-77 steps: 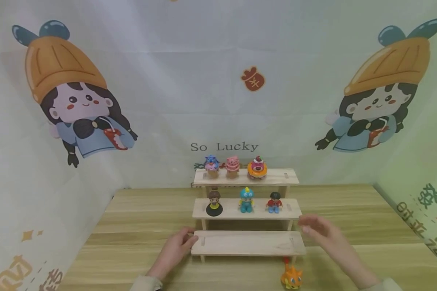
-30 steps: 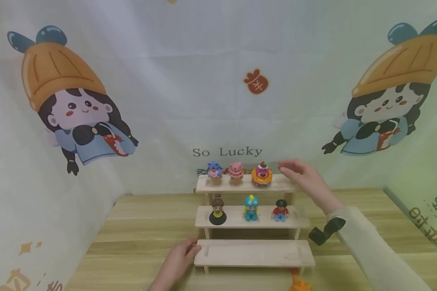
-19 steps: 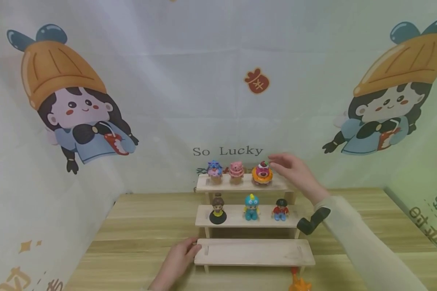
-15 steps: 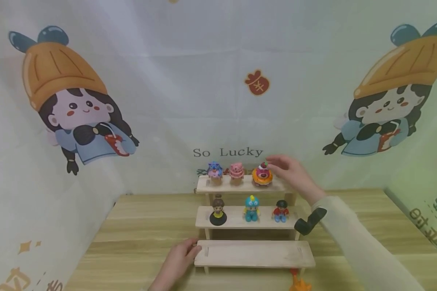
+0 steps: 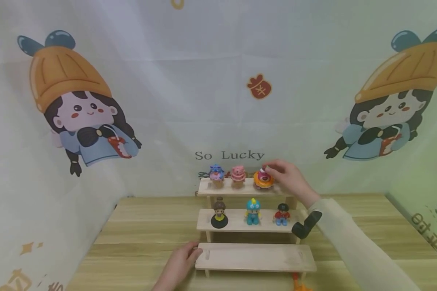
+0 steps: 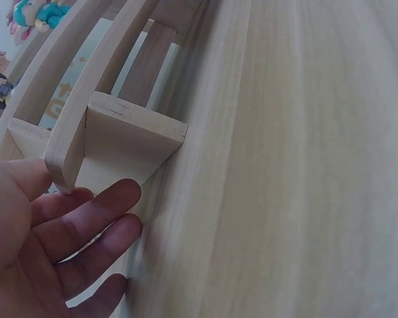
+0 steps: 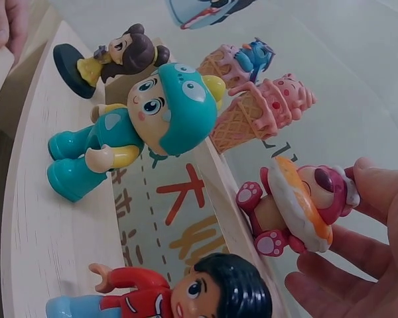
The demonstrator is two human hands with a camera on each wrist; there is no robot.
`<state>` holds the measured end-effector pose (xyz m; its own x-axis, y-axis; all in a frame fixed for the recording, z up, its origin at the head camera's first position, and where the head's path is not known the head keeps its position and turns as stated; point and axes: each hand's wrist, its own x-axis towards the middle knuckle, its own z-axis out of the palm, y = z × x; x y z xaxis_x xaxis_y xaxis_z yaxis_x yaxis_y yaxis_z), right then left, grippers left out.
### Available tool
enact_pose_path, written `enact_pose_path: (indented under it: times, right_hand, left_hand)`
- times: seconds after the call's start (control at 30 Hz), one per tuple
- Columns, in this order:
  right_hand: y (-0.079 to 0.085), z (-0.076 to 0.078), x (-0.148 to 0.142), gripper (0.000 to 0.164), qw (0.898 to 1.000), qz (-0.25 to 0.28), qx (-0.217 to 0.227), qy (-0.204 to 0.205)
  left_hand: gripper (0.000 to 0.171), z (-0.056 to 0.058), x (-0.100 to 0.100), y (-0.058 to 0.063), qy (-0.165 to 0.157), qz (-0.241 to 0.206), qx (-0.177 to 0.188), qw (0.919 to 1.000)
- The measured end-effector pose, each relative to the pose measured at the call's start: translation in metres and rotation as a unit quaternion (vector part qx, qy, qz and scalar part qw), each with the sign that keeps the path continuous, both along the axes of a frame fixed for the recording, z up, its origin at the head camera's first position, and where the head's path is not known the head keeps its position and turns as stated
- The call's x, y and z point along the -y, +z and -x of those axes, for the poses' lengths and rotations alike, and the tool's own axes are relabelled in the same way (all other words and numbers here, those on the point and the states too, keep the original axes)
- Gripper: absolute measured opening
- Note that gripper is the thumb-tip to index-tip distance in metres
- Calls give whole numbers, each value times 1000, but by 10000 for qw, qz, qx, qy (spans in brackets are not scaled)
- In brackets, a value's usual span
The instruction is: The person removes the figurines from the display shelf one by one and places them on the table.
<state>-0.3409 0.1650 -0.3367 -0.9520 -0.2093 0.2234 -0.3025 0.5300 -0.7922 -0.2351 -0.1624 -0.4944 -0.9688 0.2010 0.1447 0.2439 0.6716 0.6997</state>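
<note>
A three-step wooden display shelf [image 5: 255, 257] stands on the table. On its top step, my right hand [image 5: 290, 178] pinches a magenta bear figurine [image 5: 264, 182] with an orange ring by its head; in the right wrist view the bear's feet are at the step, contact unclear. My left hand [image 5: 179, 263] holds the left end of the lowest step, thumb above and fingers below; the left wrist view shows that board end [image 6: 66, 159]. Beside the bear are a pink ice-cream-cone figurine [image 5: 238, 176] and a blue one [image 5: 217, 175].
On the middle step stand a brown-haired figurine [image 5: 219, 213], a teal-suited figurine [image 5: 253, 212] and a figurine in red [image 5: 282, 215]. An orange toy [image 5: 300, 286] lies in front of the shelf, partly out of frame. A printed cloth [image 5: 175, 101] hangs behind.
My right hand has moved from beside the lower steps up to the top step, then left onto the bear figurine, taking hold of its head. The left hand stays at the lowest step.
</note>
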Motion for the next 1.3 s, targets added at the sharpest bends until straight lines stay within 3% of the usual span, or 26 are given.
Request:
enact_pose_path:
  times: [1.0,1.3]
  right_hand:
    - [7,-16,-4,35,9988,-69,-72,-489]
    - [11,-34,-2,29,9983,-362,-323,-336]
  left_hand:
    - [39,-1,-3,-3,131,-100,23,9999]
    - [39,-1,-2,-3,198,-84,-38,9998]
